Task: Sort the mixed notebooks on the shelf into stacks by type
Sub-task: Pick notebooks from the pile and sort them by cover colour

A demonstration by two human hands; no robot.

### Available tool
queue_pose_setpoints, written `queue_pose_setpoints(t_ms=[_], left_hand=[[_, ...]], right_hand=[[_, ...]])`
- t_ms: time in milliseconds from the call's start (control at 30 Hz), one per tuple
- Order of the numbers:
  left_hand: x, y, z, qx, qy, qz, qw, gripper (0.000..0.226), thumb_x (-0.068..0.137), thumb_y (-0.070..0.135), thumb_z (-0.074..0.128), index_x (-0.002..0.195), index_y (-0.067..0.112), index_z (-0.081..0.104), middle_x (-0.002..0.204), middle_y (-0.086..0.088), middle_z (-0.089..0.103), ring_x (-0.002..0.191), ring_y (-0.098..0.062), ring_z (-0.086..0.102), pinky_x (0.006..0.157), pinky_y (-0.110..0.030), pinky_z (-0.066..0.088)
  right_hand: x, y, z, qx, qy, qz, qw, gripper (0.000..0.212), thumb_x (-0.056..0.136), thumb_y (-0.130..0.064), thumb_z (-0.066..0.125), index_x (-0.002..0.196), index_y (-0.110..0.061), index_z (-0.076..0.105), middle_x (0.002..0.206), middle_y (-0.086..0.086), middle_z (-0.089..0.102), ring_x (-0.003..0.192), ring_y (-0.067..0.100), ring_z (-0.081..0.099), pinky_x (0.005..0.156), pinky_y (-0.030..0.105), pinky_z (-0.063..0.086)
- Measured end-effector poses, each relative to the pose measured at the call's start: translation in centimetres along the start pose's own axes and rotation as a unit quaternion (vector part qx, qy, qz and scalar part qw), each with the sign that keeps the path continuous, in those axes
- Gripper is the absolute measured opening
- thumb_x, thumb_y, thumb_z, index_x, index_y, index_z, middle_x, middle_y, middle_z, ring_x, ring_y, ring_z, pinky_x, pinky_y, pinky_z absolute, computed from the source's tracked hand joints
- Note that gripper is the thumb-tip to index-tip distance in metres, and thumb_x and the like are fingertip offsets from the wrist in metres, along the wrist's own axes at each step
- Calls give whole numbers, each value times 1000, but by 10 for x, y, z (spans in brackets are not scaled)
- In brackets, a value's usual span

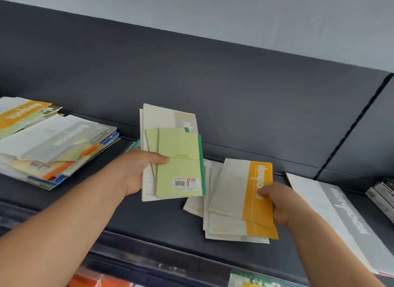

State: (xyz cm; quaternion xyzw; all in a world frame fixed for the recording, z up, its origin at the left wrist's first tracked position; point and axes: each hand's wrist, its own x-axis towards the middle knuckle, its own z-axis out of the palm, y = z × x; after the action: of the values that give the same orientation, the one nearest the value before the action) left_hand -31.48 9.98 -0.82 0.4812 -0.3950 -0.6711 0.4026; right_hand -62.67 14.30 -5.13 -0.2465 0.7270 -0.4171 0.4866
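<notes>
Fingers (pixel 162 159) around notebooks (pixel 180 145): left hand (pixel 136 171), right hand (pixel 279 204)

The shelf (pixel 162 218) is dark, smooth and matt. The green notebook (pixel 179 171) and the orange notebook (pixel 234 190) have matt paper covers; the pile (pixel 53 145) at nine o'clock shows slightly glossy ones.

A dark grey matte shelf board (pixel 170 218) ran below a dark grey back panel (pixel 191 73), which was split by a black slanting seam (pixel 353 126). Above stood a pale grey wall (pixel 213 9), evenly lit.
</notes>
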Motion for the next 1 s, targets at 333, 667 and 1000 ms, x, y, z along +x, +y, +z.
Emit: queue_pose_setpoints(t_ms=[333, 667, 1000], left_hand=[[10, 0, 14, 22, -53, -2, 998, 30, 85, -7, 60, 109, 9, 68, 98, -14, 76, 80, -29, 74, 62, -39, 62], [20, -5, 43, 59, -92, 51, 993, 39, 82, -3, 68, 116, 17, 65, 107, -5, 75, 99, -26, 71, 85, -43, 55], [20, -28, 45, 67, -139, 103, 983, 42, 95, 2, 56, 121, 34, 56, 106, 8, 74, 92, -18, 73, 68, -42, 61]], right_hand=[[-5, 0, 25, -367, 188, -273, 869, 38, 92, -34, 63, 126, -19, 53, 125, 4, 54, 118, 27, 49, 91, 39, 45], [-36, -18, 70, 184, -151, -125, 963, 31, 94, -3, 58, 124, -12, 57, 112, 10, 73, 97, 30, 72, 72, 45, 60], [-30, -17, 60, 147, -113, -180, 966, 26, 96, -7, 57, 119, -19, 58, 107, 4, 75, 95, 22, 73, 77, 40, 60]])
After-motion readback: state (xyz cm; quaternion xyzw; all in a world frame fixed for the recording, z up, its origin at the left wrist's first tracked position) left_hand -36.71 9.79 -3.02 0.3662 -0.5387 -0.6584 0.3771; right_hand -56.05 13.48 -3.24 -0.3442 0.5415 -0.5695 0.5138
